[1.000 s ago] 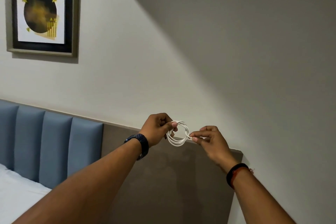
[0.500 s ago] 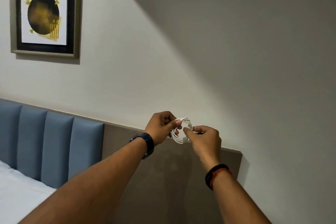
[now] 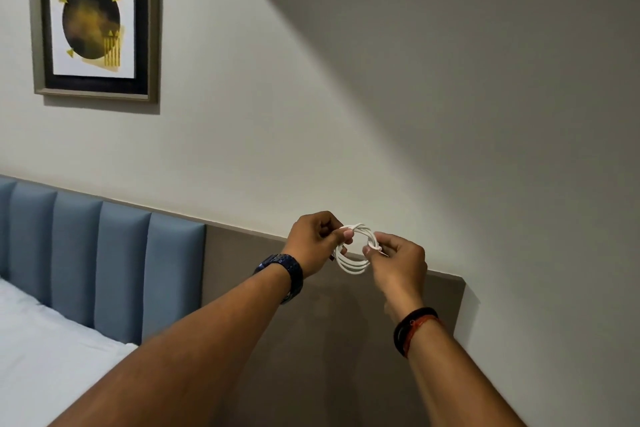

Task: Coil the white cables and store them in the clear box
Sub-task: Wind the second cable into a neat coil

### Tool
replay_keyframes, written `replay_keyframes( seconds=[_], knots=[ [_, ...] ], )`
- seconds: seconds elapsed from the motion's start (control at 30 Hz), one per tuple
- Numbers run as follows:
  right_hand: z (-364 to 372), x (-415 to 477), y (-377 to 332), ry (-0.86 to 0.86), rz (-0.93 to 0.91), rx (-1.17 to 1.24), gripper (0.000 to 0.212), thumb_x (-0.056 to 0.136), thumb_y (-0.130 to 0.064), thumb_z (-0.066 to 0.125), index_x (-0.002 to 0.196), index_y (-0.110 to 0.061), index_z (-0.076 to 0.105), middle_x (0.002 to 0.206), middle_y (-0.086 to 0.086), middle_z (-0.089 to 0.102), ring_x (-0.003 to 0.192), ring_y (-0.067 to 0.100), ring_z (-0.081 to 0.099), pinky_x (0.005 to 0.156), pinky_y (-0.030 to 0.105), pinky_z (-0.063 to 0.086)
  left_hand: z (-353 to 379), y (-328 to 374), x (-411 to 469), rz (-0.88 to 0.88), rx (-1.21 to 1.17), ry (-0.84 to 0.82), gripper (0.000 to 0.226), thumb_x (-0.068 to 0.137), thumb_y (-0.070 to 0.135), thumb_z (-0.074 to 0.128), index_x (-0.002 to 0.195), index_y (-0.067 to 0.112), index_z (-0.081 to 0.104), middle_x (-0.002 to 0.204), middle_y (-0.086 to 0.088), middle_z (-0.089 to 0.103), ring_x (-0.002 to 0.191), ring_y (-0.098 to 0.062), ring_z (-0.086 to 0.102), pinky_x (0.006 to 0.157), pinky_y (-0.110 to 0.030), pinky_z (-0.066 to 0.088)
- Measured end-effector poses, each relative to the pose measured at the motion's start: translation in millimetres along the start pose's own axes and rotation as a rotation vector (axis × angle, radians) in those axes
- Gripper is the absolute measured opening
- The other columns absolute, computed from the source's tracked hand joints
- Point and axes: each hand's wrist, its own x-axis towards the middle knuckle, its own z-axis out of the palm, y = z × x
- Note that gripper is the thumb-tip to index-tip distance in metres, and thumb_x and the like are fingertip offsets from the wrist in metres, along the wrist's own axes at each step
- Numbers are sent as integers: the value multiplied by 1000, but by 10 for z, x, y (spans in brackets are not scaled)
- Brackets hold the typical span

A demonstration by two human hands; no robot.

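The left hand (image 3: 317,241) grips one side of the white cable (image 3: 353,265), a small coil between both hands; the right hand (image 3: 398,260) pinches the other side, at the loose end (image 3: 375,248). I think this end must be tucked firmly, or the loops spring open. The clear box is not visible.

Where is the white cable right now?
In the head view, the white cable is a coil held up just right of centre, pinched between the left hand and the right hand, in front of the brown panel top edge.
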Motion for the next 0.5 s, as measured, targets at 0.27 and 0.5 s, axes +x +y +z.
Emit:
replay_keyframes(
  seconds=[0.27,0.5],
  knots=[
    [-140,-209,455,-263,277,227,22,78,4,70,92,-8,58,77,7,71,66,14,66,56,22,52,155,-555,-259,-135,72,6,15,76,28,75,72,15,68,82,3,55,74,-17,58,67,-26,49],
    [-151,-674,1492,-362,530,206,16,77,3,71,87,-2,61,74,9,73,67,14,69,56,19,53,453,-1582,-902,-389,98,-132,21,74,30,77,86,13,76,77,4,63,70,-10,58,60,-14,42]
  ],
)
